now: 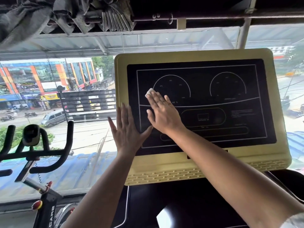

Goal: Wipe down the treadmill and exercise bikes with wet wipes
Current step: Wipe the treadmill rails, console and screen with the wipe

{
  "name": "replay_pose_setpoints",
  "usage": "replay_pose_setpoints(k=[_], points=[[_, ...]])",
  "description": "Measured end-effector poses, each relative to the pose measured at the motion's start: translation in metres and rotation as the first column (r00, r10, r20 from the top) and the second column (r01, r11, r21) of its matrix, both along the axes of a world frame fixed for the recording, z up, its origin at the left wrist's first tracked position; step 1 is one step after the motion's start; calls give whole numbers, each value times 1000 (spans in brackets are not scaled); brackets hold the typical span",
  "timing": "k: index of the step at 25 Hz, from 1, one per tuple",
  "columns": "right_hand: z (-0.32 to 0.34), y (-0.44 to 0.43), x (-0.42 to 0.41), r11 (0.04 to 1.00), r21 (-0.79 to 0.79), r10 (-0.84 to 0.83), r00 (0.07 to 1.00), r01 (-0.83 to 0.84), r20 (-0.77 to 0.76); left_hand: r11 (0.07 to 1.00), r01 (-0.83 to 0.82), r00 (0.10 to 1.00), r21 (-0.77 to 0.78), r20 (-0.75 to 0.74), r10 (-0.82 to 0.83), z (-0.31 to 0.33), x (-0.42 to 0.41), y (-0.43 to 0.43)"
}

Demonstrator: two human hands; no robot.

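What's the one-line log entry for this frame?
wipe treadmill console | right hand presses wet wipe on screen | left hand flat on console

Grey curtain [65,15] bunched up top; beyond the glass [88,139], a silver van [53,118], parked motorbikes [31,114] perhaps, colourful shopfronts [31,89].

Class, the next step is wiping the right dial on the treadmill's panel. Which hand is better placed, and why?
Right. The right hand presses the wipe on the panel, nearer the right dial. The left hand lies flat at the panel's left edge, holding no wipe.
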State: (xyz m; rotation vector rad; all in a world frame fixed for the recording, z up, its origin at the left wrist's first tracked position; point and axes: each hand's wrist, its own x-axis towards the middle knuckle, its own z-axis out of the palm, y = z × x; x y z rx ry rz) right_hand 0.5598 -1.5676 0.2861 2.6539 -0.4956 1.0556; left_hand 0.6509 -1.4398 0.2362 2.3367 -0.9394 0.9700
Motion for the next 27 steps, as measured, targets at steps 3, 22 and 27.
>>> replay_pose_setpoints(k=[3,22,27], points=[[-10,-29,-36,994,12,-107,993,107,44,999,-1,999,52,39,-1,17,-6,-21],[8,-53,-70,994,-18,-111,990,110,-85,993,115,992,-33,57,-113,12,-21,-42],[8,-119,-136,963,-4,-271,962,271,-44,999,43,997,-31,-58,-45,19,-46,-57]])
